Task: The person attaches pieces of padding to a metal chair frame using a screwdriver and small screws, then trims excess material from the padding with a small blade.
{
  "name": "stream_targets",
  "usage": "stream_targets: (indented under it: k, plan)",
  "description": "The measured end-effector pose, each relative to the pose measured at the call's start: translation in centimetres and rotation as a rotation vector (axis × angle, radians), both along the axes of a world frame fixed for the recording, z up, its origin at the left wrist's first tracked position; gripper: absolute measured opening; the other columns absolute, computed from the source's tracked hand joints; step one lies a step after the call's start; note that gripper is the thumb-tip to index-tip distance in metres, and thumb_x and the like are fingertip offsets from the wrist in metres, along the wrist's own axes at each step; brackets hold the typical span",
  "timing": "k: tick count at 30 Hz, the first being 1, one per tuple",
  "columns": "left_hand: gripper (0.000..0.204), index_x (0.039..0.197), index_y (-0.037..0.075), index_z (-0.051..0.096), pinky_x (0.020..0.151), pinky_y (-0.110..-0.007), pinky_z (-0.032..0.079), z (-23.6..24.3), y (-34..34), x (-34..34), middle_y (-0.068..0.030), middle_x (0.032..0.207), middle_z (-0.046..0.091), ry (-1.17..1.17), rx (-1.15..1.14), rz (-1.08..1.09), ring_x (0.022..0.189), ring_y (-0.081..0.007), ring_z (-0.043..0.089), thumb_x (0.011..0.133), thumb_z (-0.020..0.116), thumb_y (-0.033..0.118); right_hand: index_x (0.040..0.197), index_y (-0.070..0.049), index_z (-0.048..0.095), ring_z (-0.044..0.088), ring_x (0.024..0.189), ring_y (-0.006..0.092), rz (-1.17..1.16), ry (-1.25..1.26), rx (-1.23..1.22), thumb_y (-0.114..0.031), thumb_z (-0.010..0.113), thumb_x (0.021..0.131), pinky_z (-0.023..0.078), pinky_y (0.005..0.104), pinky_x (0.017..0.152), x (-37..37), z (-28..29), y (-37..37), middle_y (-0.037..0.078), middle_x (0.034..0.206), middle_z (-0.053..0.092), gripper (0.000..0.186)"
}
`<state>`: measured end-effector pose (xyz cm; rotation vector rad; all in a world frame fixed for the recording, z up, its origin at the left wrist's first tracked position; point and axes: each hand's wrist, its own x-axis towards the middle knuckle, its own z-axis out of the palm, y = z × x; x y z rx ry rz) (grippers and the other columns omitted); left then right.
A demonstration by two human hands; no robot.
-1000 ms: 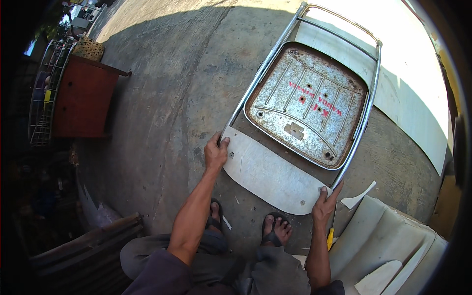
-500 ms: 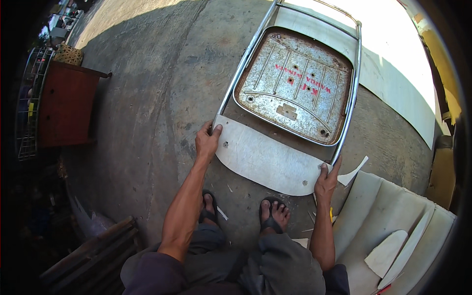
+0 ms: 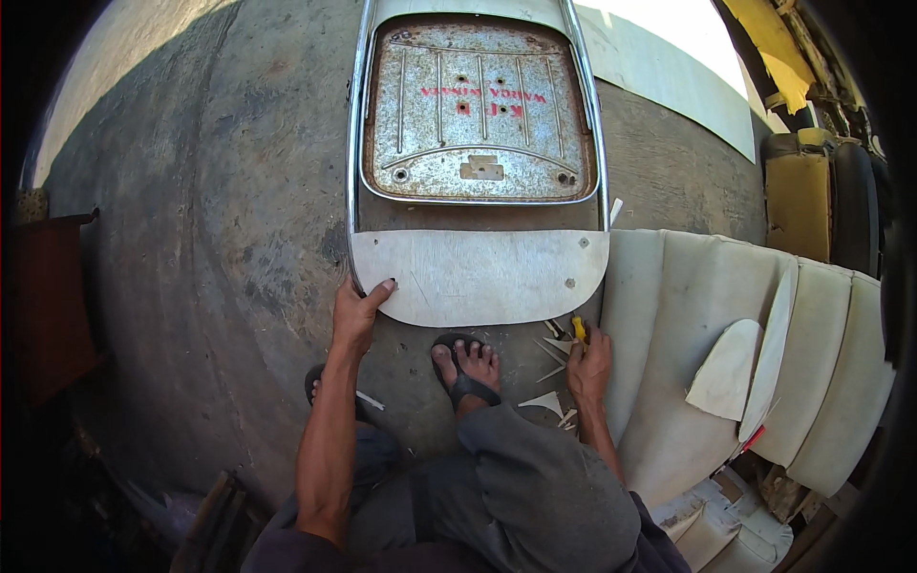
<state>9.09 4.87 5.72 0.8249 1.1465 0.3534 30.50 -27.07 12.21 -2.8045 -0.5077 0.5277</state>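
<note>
Left hand (image 3: 358, 313) grips the lower left corner of the seat frame (image 3: 355, 143), thumb lying on the edge of the pale panel (image 3: 478, 277), fingers curled around the chrome tube. Frame lies flat on the concrete floor (image 3: 210, 210), straight ahead of the person, running away toward the top of the view. One frame: two bright metal side rails, bent smoothly, joined at the near end by the panel. Panel is a single flat sheet, off-white, dull, scuffed, with rounded lower corners and two small fixing holes near its right side. Above it sits one seat pan (image 3: 478, 110), a rounded rectangle of pressed metal, rust-speckled grey, ribbed with raised lines, several bolt holes, a small square plate low at centre, red painted lettering across the upper part. One sandalled foot (image 3: 465, 368) shows plainly between the arms, toes pointing at the panel; the second foot is mostly hidden behind the left forearm. Pale offcuts (image 3: 546, 401) lie scattered on the floor, thin and pointed, count uncertain. Right hand (image 3: 589, 361) rests on the floor among them, fingers closed on a small yellow tool (image 3: 578, 328), only its tip visible. Right of that lies a cream upholstery cover (image 3: 688, 325), ribbed in long padded flutes, with one loose rounded pale piece (image 3: 726, 371) lying on it.
</note>
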Motion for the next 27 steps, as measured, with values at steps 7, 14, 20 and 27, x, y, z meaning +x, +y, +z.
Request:
stream_targets:
  k: [7, 14, 20, 27]
  plan:
    - [0.043, 0.128, -0.005, 0.06, 0.097, -0.034, 0.051, 0.1, 0.3, -0.4, -0.0137, 0.116, 0.071, 0.146, 0.103, -0.085, 0.104, -0.021, 0.068, 0.09, 0.075, 0.007, 0.138, 0.001, 0.056, 0.056, 0.11, 0.0451, 0.182, -0.141, -0.076, -0.002, 0.062, 0.09, 0.047, 0.0513, 0.096, -1.0, -1.9, -1.0, 0.026, 0.117, 0.058, 0.049]
    - [0.042, 0.134, -0.005, 0.059, 0.1, -0.035, 0.048, 0.5, 0.9, -1.4, -0.0126, 0.122, 0.069, 0.023, -0.101, -0.086, 0.109, -0.0198, 0.064, 0.098, 0.068, 0.014, 0.111, 0.005, 0.061, 0.061, 0.089, 0.0473, 0.088, -0.045, -0.172, -0.009, 0.064, 0.085, 0.05, 0.0526, 0.083, -1.5, -3.3, -3.5, 0.027, 0.093, 0.063, 0.03]
    - [0.05, 0.14, -0.005, 0.054, 0.101, -0.039, 0.047, 0.8, 0.4, -1.2, -0.0189, 0.131, 0.064, 0.169, -0.029, -0.135, 0.113, -0.0259, 0.063, 0.098, 0.069, 0.018, 0.114, 0.001, 0.06, 0.066, 0.089, 0.0289, -0.739, 0.563, 0.423, -0.019, 0.066, 0.094, 0.055, 0.0468, 0.074, -3.7, -1.6, -0.9, 0.013, 0.094, 0.065, 0.029]
    - [0.07, 0.153, 0.008, 0.042, 0.126, -0.052, 0.026, 5.2, 0.7, -2.6, -0.0143, 0.163, 0.039, 0.495, 1.46, -1.097, 0.145, -0.0431, 0.043, 0.09, 0.071, 0.015, 0.134, -0.006, 0.049, 0.061, 0.113, 0.03, -1.066, 0.796, 1.057, -0.02, 0.064, 0.1, 0.057, 0.0555, 0.093, -0.9, -3.1, 6.1, 0.015, 0.132, 0.055, 0.04]
